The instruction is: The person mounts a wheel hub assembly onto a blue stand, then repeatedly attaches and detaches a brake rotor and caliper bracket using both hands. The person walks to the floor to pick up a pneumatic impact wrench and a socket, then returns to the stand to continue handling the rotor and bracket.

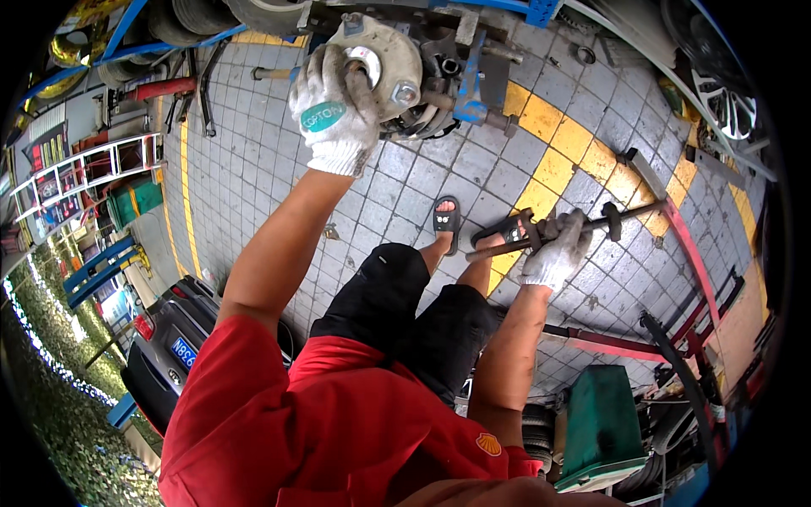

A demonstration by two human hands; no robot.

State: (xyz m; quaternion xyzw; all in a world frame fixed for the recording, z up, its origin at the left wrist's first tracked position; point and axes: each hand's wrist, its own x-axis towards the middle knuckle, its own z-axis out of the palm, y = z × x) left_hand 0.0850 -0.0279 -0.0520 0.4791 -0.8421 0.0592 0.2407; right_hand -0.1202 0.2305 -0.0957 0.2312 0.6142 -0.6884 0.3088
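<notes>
The metal plate (397,63) is sitting at the upper middle of the view, above the floor, with bolts showing on its face and a pale ring near its centre. The person's left hand (336,110), in a white knitted glove, is resting against it; its fingers are bending over the plate and ring, though how firmly they are gripping I cannot tell. A blue metal bracket (470,89) is standing just to the right of the plate. Lower right, the gloved right hand (557,253) is closing its fingers around a long threaded rod (596,223), which is lying slantwise across the palm and carrying dark clamps.

Below, grey square tiles (245,177) are covering the floor, stained in places, with a band of yellow tiles (542,118) running down to the right. The person is standing there in black sandals (445,221). Farther out, a white ladder (84,177) and a dark car (198,325) are filling the left, while a green bin (601,414), red metal bars (688,249) and a spoked wheel (725,106) are lining the right.
</notes>
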